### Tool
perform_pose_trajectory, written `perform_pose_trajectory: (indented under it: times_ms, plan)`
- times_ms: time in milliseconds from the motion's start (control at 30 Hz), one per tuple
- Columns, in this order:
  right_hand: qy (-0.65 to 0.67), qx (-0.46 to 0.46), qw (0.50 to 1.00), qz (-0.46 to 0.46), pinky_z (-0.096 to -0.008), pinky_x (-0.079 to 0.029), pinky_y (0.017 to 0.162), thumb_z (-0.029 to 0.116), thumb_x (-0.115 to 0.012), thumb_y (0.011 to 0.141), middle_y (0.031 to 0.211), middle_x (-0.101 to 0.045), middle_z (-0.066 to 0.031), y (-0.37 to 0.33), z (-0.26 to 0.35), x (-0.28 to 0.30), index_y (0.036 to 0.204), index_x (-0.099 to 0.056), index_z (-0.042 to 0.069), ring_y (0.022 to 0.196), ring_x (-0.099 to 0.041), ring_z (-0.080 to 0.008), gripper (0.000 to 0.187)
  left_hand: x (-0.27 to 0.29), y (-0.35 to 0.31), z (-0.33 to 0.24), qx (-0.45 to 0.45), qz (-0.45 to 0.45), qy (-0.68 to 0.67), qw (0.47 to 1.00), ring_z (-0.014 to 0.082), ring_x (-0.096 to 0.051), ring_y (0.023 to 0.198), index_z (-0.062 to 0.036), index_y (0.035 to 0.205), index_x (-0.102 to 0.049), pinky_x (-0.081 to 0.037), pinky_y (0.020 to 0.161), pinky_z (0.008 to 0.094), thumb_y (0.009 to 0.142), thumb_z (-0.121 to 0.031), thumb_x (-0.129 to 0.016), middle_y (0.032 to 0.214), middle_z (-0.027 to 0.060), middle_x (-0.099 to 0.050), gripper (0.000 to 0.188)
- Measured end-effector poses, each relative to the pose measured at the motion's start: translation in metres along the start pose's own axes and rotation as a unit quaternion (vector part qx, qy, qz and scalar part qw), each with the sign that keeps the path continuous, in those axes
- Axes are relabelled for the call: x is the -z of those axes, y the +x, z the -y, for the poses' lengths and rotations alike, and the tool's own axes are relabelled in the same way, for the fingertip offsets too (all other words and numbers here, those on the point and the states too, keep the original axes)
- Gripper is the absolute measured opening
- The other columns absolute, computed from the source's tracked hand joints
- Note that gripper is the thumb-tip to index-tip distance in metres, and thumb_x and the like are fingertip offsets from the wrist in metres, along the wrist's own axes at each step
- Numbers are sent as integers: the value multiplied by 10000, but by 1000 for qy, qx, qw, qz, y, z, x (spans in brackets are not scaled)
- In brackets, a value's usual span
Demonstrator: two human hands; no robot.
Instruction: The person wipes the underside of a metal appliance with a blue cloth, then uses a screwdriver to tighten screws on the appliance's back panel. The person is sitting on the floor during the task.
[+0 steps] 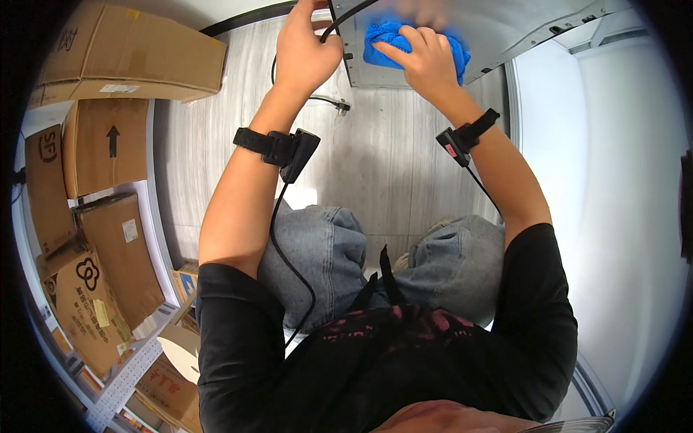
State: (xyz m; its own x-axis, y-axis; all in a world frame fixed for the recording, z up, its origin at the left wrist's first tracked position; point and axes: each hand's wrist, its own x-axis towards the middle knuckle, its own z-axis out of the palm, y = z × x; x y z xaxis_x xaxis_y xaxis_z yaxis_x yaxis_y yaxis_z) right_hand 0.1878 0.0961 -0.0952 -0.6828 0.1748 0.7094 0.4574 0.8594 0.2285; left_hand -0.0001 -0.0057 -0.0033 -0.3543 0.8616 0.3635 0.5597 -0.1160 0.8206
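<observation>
While you look down past your knees, your right hand (427,61) presses a blue cloth (390,43) flat against the grey metal panel (505,29) at the top of the view. Your fingers (404,49) lie spread and bent over the cloth, so the hand is holding it down on the panel, not closed into a fist. The cloth is bunched up, and it sits near the panel's lower left corner, just under a blurry patch of the panel.

Your left hand (307,50) is just to the left of the panel, by its edge. It is curled around a black cable (346,16) that runs up across the panel's corner. A second bit of black cable with a plug (341,107) on its end lies on the pale wood floor (382,159) just below the panel.

Both wrists wear black straps with a small black box on each: one on the left wrist (289,150) and one on the right wrist (462,136). A thin wire runs from each box back toward your body.

Far to the left of the panel, brown cardboard boxes (108,137) are stacked on a white metal shelf (123,375). To the right of the panel stands a smooth white wall (621,180).
</observation>
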Motion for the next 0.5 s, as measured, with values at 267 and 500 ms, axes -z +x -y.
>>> perform_pose_trajectory:
  times_ms: [267,500]
  plan:
    - [20,-67,996,-58,-343,-384,691,7,-610,678,988,-540,-5,-4,-48,39,1061,-666,357,882,-515,-219,522,-11,-3,9,66,97,160,980,165,-652,779,9,896,-643,-508,701,287,790,-120,-634,837,96,-690,167]
    - [5,-104,979,-173,-344,-389,705,13,-612,691,993,-537,-17,-2,-68,59,1064,-666,355,888,-512,-226,509,-35,-3,2,32,124,50,990,138,-627,873,-22,1177,-558,-501,791,279,838,-39,-590,939,93,-670,341]
